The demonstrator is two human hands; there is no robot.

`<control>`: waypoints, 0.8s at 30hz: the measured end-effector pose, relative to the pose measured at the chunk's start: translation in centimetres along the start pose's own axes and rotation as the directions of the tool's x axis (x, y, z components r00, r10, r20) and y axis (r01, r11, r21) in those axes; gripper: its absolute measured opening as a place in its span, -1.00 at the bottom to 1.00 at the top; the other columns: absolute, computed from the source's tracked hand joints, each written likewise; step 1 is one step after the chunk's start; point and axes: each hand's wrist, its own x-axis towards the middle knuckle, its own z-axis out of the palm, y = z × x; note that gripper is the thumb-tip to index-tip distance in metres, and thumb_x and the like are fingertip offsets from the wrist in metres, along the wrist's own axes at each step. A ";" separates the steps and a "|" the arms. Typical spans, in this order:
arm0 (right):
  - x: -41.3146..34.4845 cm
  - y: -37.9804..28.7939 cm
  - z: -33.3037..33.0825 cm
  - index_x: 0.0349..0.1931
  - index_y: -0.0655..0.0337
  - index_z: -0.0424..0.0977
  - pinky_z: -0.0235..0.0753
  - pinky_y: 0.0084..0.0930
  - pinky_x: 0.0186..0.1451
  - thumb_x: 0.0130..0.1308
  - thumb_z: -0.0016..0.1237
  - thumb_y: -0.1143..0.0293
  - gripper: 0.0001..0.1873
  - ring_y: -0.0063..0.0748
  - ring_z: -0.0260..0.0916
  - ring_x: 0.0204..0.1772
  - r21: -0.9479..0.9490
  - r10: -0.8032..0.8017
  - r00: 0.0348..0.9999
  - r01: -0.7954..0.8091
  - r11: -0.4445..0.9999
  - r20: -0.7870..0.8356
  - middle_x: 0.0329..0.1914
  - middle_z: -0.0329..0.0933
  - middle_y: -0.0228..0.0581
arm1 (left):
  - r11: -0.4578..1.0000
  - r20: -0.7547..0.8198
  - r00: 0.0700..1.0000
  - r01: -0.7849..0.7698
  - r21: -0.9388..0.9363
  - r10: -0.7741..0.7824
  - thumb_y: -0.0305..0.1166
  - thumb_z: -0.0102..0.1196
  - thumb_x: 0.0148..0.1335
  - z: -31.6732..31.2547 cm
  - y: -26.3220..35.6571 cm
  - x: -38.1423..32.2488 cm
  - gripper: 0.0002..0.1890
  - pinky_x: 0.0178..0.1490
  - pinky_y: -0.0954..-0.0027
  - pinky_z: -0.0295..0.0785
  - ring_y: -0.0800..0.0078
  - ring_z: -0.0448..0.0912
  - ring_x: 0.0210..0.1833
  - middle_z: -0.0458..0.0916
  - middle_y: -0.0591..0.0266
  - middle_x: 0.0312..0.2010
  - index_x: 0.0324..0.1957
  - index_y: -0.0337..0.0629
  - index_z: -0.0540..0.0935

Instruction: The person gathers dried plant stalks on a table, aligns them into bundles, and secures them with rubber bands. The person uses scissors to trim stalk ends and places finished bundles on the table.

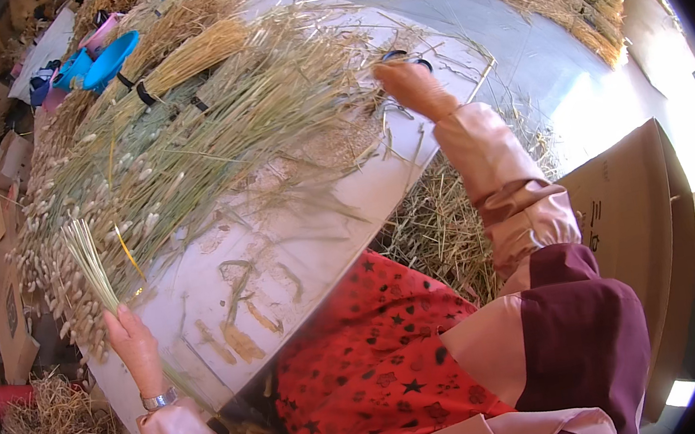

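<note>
My left hand, with a watch at the wrist, is closed around a small bundle of pale dried stems at the table's near left. The stems fan upward from the fist. My right hand is at the far right of the white table, beside dark-handled scissors and the stem ends of a large pile of dried grass. Its fingers are blurred, so what they hold, if anything, cannot be told. Fluffy bunny-tail heads lie at the pile's left end.
Blue plastic basins stand beyond the pile. A black-tied straw bundle lies across it. Leaf scraps litter the near tabletop. Cut straw is heaped below the right edge, next to a large cardboard box.
</note>
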 end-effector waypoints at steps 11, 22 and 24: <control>1.0 8.2 0.8 0.05 0.07 0.36 0.47 -0.19 -0.02 0.09 -0.13 0.67 -0.52 0.01 0.47 0.01 -0.047 0.014 0.945 0.001 0.999 0.328 -0.09 0.49 -0.09 | 0.962 0.029 0.986 0.165 -0.219 -0.162 -0.21 -0.14 0.43 -2.0 -0.1 0.8 -0.84 -0.77 0.58 0.02 0.73 0.14 -0.77 0.19 0.55 -0.70 -0.24 -0.03 0.32; -4.0 5.8 -2.4 -0.13 0.21 0.43 0.45 -0.18 0.03 -0.14 0.17 0.40 -0.54 0.06 0.41 0.01 -0.122 -0.044 0.846 0.128 0.984 0.531 -0.10 0.44 0.01 | 0.881 0.046 0.976 0.211 -0.424 -0.212 -0.19 -0.10 0.42 -3.8 -0.2 -0.9 -0.78 -0.78 0.64 -0.08 0.77 0.05 -0.76 0.16 0.55 -0.67 -0.36 0.04 0.27; -5.9 5.5 -3.1 -0.19 0.23 0.39 0.46 -0.19 -0.07 -0.09 0.17 0.38 -0.60 0.05 0.43 -0.08 0.077 -0.162 0.910 0.143 0.987 0.381 -0.21 0.46 -0.02 | 0.883 0.042 0.975 0.216 -0.417 -0.219 -0.19 -0.10 0.42 -3.8 -0.4 -0.9 -0.78 -0.78 0.64 -0.07 0.77 0.06 -0.76 0.17 0.54 -0.67 -0.37 0.03 0.27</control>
